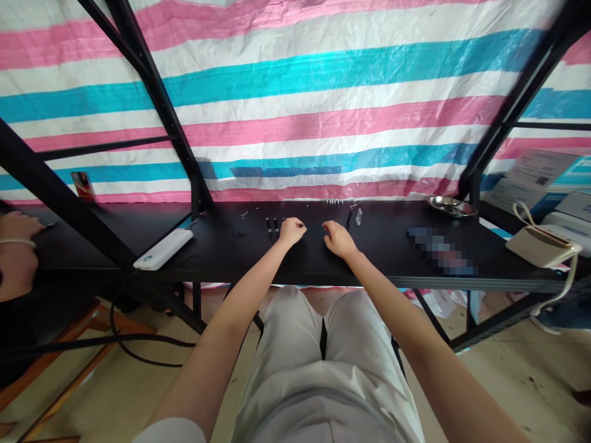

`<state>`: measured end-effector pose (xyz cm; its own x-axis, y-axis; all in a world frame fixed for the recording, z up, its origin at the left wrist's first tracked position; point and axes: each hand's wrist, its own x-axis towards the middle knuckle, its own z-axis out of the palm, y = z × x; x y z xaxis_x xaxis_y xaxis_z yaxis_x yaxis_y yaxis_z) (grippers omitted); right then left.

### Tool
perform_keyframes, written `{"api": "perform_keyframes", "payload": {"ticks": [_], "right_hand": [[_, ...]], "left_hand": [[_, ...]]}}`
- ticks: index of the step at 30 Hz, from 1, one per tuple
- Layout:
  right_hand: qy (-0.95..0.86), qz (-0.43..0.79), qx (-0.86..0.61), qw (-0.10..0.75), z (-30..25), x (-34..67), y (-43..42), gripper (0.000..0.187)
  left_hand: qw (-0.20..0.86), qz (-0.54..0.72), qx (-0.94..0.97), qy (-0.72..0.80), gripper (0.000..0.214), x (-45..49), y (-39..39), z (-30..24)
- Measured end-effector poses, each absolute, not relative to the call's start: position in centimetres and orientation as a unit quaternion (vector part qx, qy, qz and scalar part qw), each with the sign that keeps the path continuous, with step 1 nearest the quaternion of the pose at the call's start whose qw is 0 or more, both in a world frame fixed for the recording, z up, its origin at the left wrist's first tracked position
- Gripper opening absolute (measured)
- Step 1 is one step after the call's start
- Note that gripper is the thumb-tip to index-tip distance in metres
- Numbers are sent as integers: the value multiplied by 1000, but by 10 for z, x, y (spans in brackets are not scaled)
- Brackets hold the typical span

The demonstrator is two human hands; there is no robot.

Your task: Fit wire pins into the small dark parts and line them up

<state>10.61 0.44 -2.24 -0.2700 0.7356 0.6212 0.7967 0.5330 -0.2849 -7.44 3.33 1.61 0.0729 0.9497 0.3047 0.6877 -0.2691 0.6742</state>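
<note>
My left hand (292, 231) is over the black table, its thumb and fingers pinched together. A tiny dark thing seems to be at its fingertips, too small to name. Just left of it, short black cylinders with pale ends (272, 225) stand in a row, partly hidden by the hand. My right hand (339, 239) rests at the tabletop, fingers loosely bent and a little apart, with nothing visible between them. Beyond it lie a slim black piece (349, 218) and several clear small pieces (359, 216). Small white pieces (335, 202) form a row at the back edge.
A white power bank-like box (164, 249) lies to the left and a round metal dish (451, 207) to the back right. A blurred-out object (441, 251) and a cream bag (540, 246) are at right. Black frame posts (159, 92) flank the table. Another person's hand (18, 226) is far left.
</note>
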Motion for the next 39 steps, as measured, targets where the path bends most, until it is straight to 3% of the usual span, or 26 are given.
{"api": "perform_keyframes", "payload": {"ticks": [12,21,26,39], "right_hand": [[-791,-39,-479,380,-23,106,4,37],[-792,-29,-484,372,-23,106,5,37],[-792,-30,-481,374,-23,106,5,36],[-790,-32,-476,384,-25,108,5,35]], "left_hand": [[111,304,692,645,16,-84,38,-4],[60,225,681,694,18,-80,38,11],[78,236,673,697,20,-83,40,7],[6,215,671,710,26,-85,40,-1]]}}
